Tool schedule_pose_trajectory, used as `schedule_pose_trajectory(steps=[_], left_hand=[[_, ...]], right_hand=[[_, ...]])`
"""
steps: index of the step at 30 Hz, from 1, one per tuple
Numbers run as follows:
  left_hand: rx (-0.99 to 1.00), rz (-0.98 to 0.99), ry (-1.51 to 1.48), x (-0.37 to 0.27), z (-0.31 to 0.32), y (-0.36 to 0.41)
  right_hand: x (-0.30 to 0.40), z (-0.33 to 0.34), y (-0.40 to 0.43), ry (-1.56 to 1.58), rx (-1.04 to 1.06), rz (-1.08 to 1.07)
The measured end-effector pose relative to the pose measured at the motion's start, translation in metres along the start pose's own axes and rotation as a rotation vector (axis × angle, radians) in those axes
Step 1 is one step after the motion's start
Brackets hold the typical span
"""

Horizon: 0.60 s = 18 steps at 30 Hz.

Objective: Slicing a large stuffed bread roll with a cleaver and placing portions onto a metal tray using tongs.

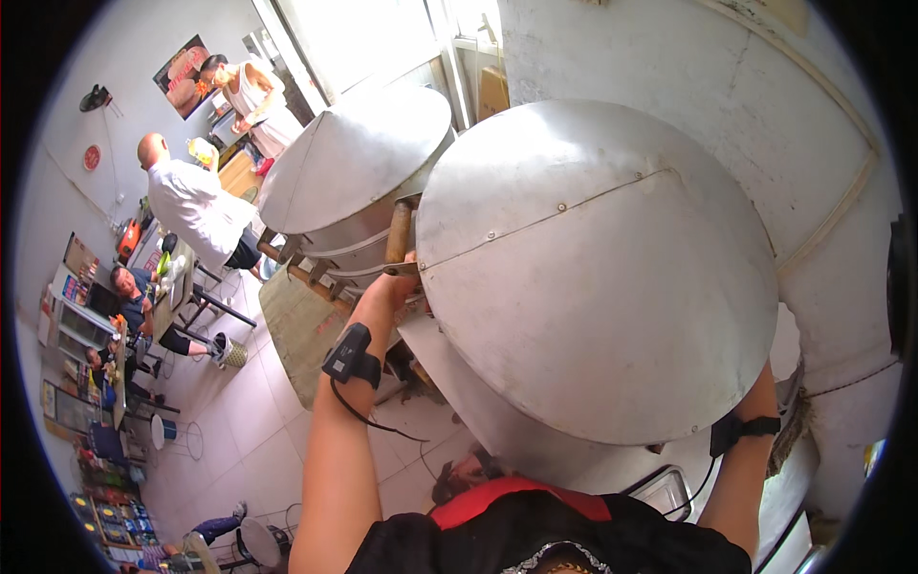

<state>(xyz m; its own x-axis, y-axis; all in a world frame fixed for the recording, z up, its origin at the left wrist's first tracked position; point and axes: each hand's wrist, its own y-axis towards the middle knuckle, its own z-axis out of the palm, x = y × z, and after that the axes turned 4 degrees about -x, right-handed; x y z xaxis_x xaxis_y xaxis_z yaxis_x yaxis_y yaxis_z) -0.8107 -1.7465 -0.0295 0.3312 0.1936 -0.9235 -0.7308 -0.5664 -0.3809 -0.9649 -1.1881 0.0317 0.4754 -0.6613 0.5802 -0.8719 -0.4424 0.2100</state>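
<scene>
A large conical sheet-metal lid (595,287) with a riveted seam fills the space before me, between my two arms. My left hand (406,283) is at the lid's left edge, just below a wooden side handle (399,233) on a metal bracket. Its fingers are mostly hidden behind the bracket and rim, so its grip cannot be made out. My right forearm reaches behind the lid's lower right edge, which hides that hand completely. A metal surface (488,402) extends below the lid.
A second cone-lidded metal steamer stack (358,158) with wooden handles (326,287) stands at left, beside a worn board (301,337). A metal tray (663,491) lies near my right arm. Several people stand or sit at left; one holds a yellow bottle (201,151).
</scene>
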Motion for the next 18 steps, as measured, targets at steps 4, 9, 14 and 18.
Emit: schedule_pose_trajectory(steps=[4, 9, 14, 18], left_hand=[[0.038, 0.015, -0.013, -0.006, -0.005, -0.004], [0.071, 0.101, -0.072, -0.012, -0.022, -0.020], [0.351, 0.485, -0.104, 0.008, -0.006, -0.049], [0.360, 0.403, 0.073, 0.004, -0.085, -0.072]], right_hand=[[-0.002, -0.002, -0.004, 0.052, -0.039, 0.055], [0.012, -0.008, -0.010, 0.062, -0.067, 0.046], [0.008, -0.040, -0.050, 0.029, -0.181, 0.127], [0.043, -0.040, -0.080, 0.159, -0.195, 0.106]])
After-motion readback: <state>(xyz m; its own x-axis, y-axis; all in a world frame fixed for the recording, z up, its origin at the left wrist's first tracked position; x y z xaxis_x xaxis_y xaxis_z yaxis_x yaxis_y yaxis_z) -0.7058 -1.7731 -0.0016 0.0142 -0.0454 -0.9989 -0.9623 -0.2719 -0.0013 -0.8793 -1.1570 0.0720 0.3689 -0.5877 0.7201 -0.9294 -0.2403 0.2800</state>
